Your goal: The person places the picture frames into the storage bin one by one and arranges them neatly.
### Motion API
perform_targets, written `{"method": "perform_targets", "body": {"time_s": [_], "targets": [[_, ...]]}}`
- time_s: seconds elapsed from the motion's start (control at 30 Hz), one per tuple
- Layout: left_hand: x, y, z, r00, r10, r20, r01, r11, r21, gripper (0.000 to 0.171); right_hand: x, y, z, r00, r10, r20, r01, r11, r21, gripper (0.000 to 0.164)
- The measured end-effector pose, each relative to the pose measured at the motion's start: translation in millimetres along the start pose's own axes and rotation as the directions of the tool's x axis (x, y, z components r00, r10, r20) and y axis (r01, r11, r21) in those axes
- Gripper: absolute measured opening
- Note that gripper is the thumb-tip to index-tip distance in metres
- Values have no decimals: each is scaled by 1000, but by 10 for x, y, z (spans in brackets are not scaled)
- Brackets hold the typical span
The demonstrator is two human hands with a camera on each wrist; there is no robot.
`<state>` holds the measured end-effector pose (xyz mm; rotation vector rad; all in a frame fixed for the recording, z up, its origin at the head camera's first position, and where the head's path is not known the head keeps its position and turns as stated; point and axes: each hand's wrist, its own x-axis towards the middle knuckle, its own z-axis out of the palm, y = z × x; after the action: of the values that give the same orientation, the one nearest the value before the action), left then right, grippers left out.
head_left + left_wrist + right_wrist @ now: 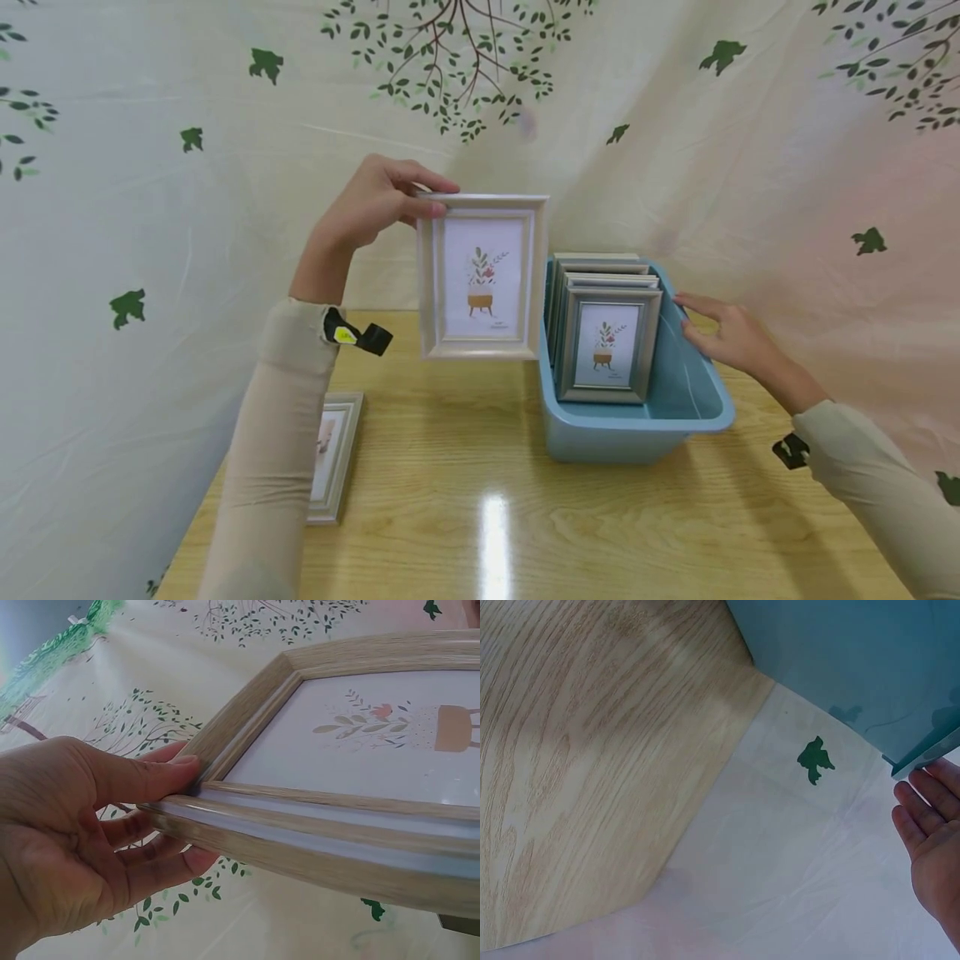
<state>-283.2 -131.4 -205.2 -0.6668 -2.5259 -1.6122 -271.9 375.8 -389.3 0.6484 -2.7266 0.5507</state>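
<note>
My left hand (382, 196) pinches the upper left corner of a light wood-look picture frame (483, 350), thumb on the front and fingers behind. The picture frame is held upright above the table, left of a blue plastic bin (615, 442). Its print shows a plant with a red flower in a brown footed pot. My right hand (731, 333) touches the right rim of the bin with fingers nearly straight; in the right wrist view its fingertips (919, 780) are right under the rim. Inside the bin, several picture frames (609, 396) stand upright one behind another at the left.
Another picture frame (347, 458) lies on the wooden table (435, 500) at the left, partly hidden by my left sleeve (266, 450). Behind the table hangs a pale cloth (195, 225) printed with leaves and branches. The bin's right part shows bare blue floor.
</note>
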Motion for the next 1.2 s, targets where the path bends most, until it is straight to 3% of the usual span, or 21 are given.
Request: {"method": "perform_targets", "body": {"time_s": [0.5, 0.83, 1.2], "targets": [[170, 87, 334, 998, 41, -56, -47, 992, -117, 27, -1, 11, 11, 1000, -22, -11, 22, 1000, -8, 48], [296, 126, 603, 996, 65, -61, -73, 988, -135, 25, 14, 2, 18, 998, -51, -39, 50, 999, -18, 46], [394, 61, 918, 995, 85, -44, -92, 972, -217, 25, -9, -1, 15, 999, -42, -35, 42, 999, -1, 47]]}}
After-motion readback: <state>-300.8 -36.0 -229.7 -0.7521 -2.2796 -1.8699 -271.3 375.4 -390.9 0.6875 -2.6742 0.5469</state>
